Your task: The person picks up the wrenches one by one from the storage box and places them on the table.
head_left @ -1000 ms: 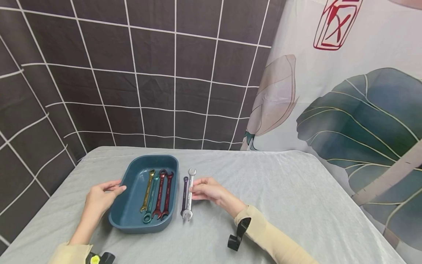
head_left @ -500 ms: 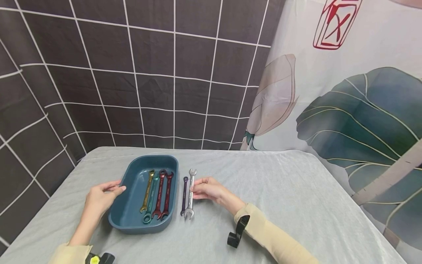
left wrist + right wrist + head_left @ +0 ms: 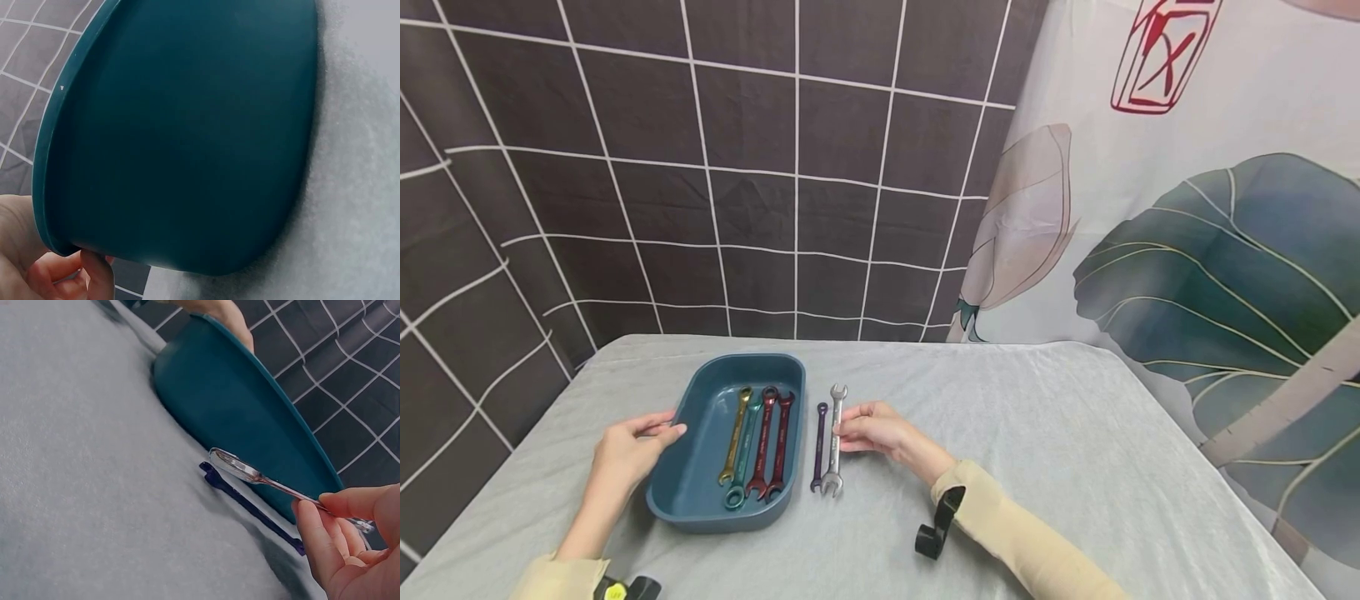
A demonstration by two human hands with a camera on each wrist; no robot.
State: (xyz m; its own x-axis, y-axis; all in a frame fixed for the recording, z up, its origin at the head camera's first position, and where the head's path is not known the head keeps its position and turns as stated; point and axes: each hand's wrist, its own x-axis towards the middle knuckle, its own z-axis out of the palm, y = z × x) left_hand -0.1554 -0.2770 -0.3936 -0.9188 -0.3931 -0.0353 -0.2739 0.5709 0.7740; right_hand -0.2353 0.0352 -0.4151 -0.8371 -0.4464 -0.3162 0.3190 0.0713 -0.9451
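Note:
My right hand (image 3: pixel 880 433) pinches a silver open-ended wrench (image 3: pixel 835 458) between thumb and fingertips. In the right wrist view the silver wrench (image 3: pixel 275 482) hangs a little above the cloth. A smaller purple wrench (image 3: pixel 820 450) lies on the table just left of it, next to a blue basin (image 3: pixel 696 479). My left hand (image 3: pixel 628 450) grips the basin's left rim, thumb on one side and fingers on the other. Inside the basin a gold wrench (image 3: pixel 734 437), a green wrench (image 3: pixel 746 446), a red wrench (image 3: pixel 764 442) and a dark red wrench (image 3: pixel 782 442) lie side by side.
Grey-white cloth covers the table (image 3: pixel 1000 417). Behind and to the left hangs a dark curtain (image 3: pixel 737 200) with white grid lines. A pale curtain (image 3: pixel 1075 317) with leaf prints hangs at the right.
The silver wrench has shifted very slightly to the right in my right hand, leaving a touch more gap to the purple wrench. My left hand and the basin hold still.

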